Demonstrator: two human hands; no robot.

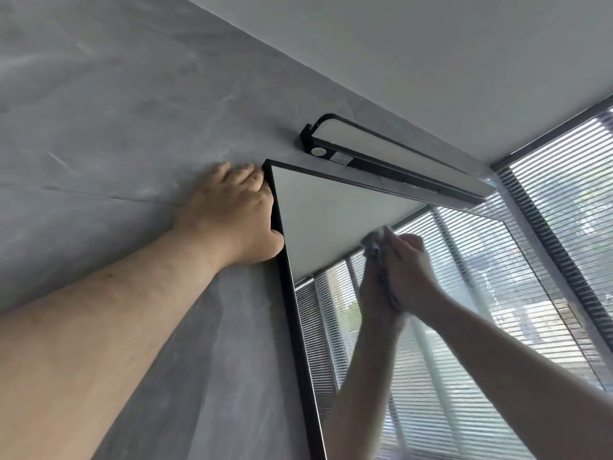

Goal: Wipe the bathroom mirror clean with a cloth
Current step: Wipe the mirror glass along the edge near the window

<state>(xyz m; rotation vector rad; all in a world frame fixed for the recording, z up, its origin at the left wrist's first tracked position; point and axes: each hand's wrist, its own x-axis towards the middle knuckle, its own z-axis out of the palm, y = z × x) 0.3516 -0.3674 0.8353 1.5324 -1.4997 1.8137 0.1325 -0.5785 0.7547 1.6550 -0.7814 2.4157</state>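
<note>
While the left hand [232,210] grips the mirror [331,210] frame, the right hand [411,270] grips a cloth [373,245] against the glass.

bathroom, framed wall mirror [331,207], vanity light [394,161], grey wall tiles [116,111]

Black-framed rectangular mirror [331,207], mounted flat on a grey marbled wall, seen steeply from below with its upper left corner uppermost. Glass reflecting a pale ceiling, slatted blinds and an arm. Small grey cloth [373,245], crumpled, pressed against the glass in the upper part, near the top edge, well apart from the left frame. Mostly hidden between palm and glass; only its upper bunched end showing, doubled by its reflection.
</note>
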